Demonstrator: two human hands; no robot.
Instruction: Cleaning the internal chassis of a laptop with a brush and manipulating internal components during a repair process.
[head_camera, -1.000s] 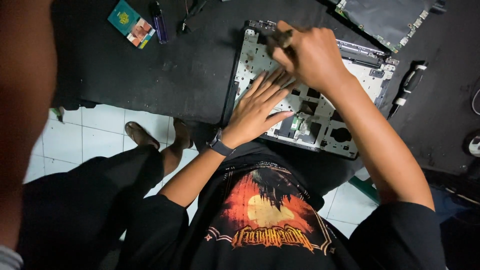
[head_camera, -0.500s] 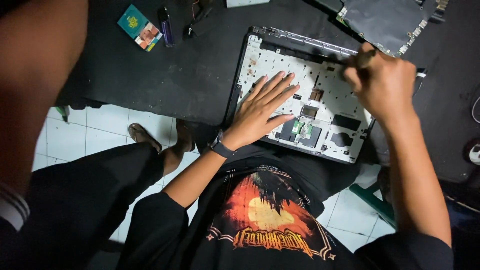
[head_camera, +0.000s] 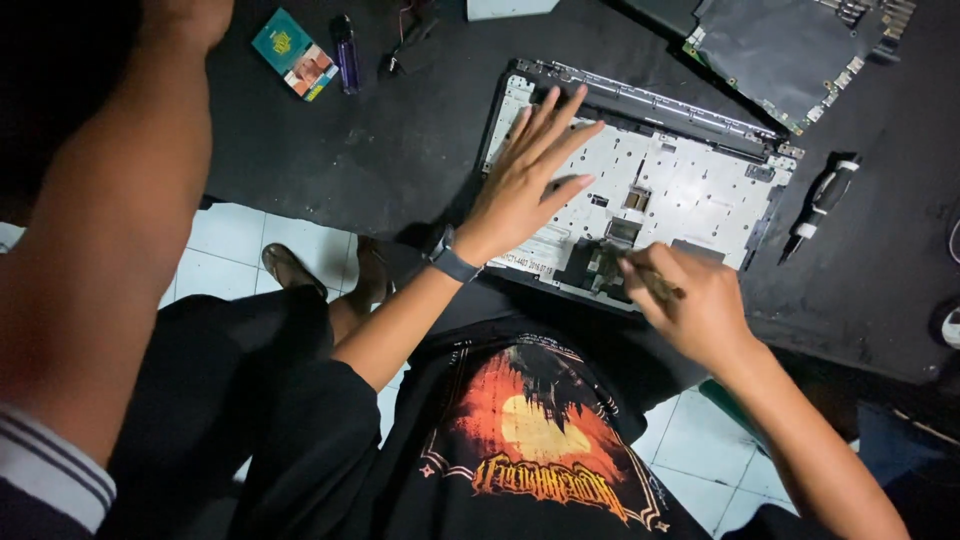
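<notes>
On the black table (head_camera: 380, 160), right hand (head_camera: 700, 305) has moved nearer.

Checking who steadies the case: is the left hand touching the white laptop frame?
Touching. The head view shows the left hand lying flat, fingers spread, on the white laptop frame, with no gap visible beneath the palm.
</notes>
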